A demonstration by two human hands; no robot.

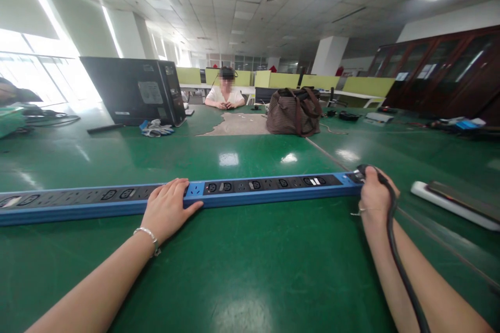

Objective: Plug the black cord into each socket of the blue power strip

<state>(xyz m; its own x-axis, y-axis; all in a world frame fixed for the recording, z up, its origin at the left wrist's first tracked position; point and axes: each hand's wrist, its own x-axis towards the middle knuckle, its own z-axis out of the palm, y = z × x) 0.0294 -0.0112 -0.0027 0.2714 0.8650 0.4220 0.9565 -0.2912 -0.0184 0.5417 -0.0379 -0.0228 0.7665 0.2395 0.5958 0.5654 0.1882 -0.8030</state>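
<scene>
A long blue power strip (pixel 250 199) with black socket panels lies across the green table (pixel 250 260). My left hand (pixel 167 200) grips it left of the middle, fingers over the top and thumb along the near side. At the strip's right end, my right hand (pixel 375 190) is closed around the plug end of a black power cord (pixel 398 260). The plug is mostly hidden by the fingers, so how far it sits in the end is not visible. From there the cord runs down over my right forearm.
To the right lies a white power strip (pixel 453 205) with a dark flat object on it. Further back stand a black computer case (pixel 136 91), gloves (pixel 156 128) and a brown bag (pixel 292 112). Another person (pixel 225 93) sits across the table; part of someone shows at far left.
</scene>
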